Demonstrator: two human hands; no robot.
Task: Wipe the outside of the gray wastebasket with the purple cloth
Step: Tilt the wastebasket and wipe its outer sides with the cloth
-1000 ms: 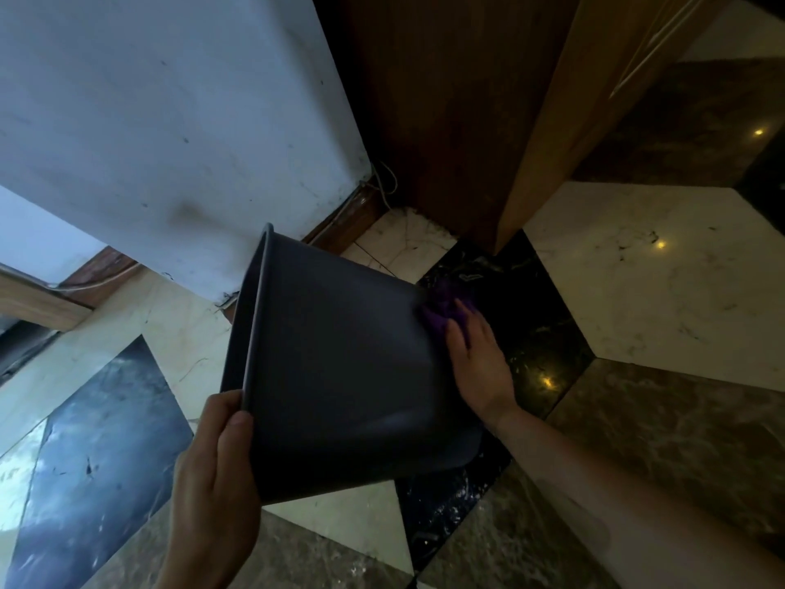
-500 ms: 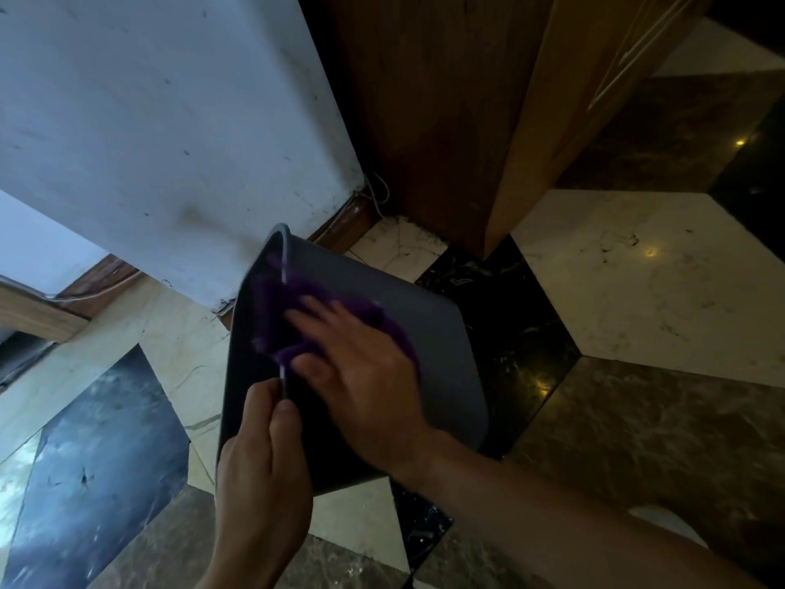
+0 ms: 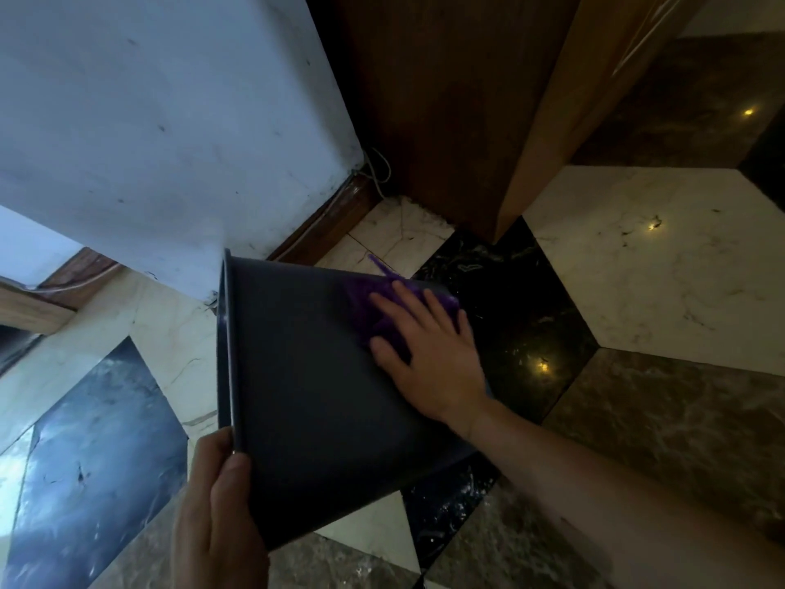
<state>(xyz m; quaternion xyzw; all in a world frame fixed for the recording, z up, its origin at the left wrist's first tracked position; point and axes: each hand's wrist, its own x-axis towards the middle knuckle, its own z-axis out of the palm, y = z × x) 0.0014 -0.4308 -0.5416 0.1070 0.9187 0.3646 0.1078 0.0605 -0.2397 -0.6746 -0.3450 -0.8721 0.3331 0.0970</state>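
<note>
Gray wastebasket mid-frame, tipped on its side, looks light and stiff but probably slick, so the left hand pinching the rim seems smart while the flat-open right hand presses the floppy purple cloth on its wall.

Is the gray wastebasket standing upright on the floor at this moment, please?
No, the gray wastebasket is tipped sideways, its rim gripped by the left hand while the right hand presses the purple cloth on its side.
</note>
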